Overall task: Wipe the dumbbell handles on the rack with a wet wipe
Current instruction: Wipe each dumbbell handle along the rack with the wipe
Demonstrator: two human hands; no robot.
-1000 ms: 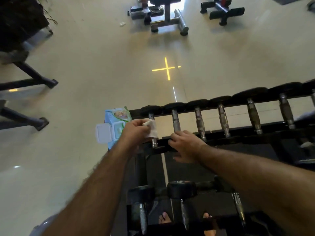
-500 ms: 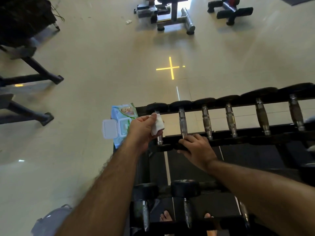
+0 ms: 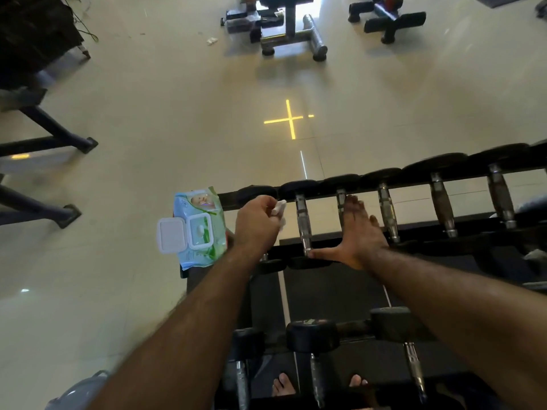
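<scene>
**Wiping the first handle of the top rack tier**

The wet wipe (image 3: 279,209) is bunched in the curled fingers of the left hand (image 3: 258,223), at the far end of the leftmost dumbbell handle, which the hand largely hides — a grip that suits rubbing along the bar. The next handle (image 3: 303,224) lies bare just beside it, probably the following one to clean. The right hand (image 3: 356,235) lies flat and spread, holding nothing: fingers along the third handle, thumb reaching to the near end of the second — apparently bracing the body or steadying the dumbbells. The handles sit in a row across the rack (image 3: 444,232), ends on its rails, so each bar is reachable from above. The wipe pack (image 3: 196,227), lid open, rests at the rack's left end, close at hand for a fresh wipe.
</scene>
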